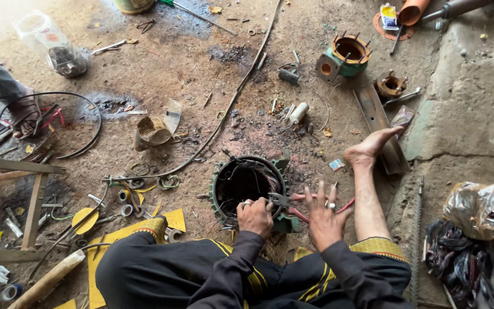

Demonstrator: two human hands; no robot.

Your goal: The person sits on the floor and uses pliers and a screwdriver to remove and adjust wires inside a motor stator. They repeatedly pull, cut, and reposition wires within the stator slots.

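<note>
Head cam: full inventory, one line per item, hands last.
stator: 1, green shell, dark windings, centre, in front of the person
pliers: 1, red handles, at the stator rim between the hands
motor housing: 1, green, rusty rim, upper right
rotor part: 1, rusty, right of the housing
white tube: 1, white, centre top
jar: 1, clear, upper left
bag: 1, clear plastic, right
old wire: 1 heap, dark, lower right
yellow sheet: several pieces, lower left
foot: 1, bare, right of the stator
left hand: on the stator rim, ring
right hand: fingers spread over the pliers' handles, ring
</note>
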